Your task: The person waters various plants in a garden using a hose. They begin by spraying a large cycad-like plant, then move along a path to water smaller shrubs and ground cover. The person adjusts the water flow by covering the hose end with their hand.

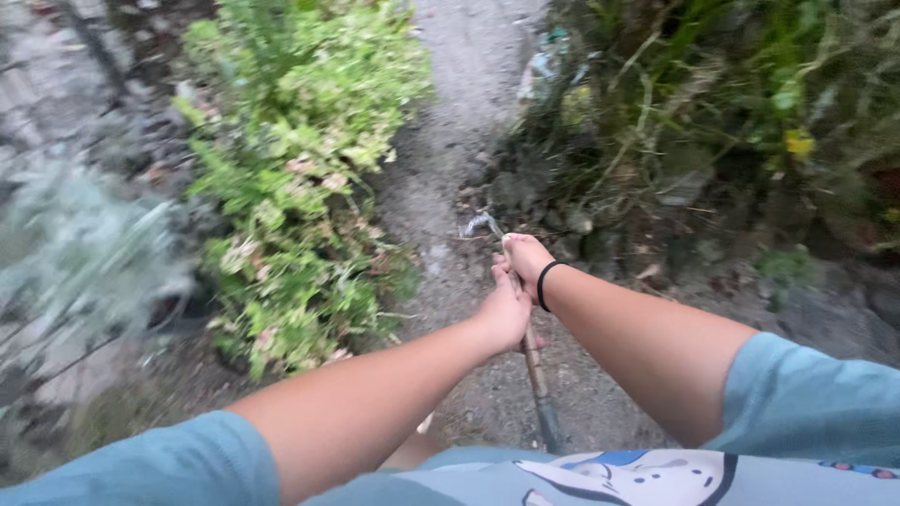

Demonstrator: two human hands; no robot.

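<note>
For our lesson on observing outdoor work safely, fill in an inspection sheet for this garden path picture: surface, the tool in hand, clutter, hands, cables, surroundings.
Surface: grey gravel and dirt path, running away from the person between plants.
Tool in hand: long-handled garden tool with a wooden shaft; its metal head is at the ground ahead.
Clutter: loose stones at the path's right edge; a pale piece of litter farther up.
Hands: left hand and right hand both grip the handle, right above left; black band on the right wrist.
Cables: nothing seen.
Surroundings: green leafy shrub on the left; darker tangled plants on the right; blurred grey foliage far left.
</note>
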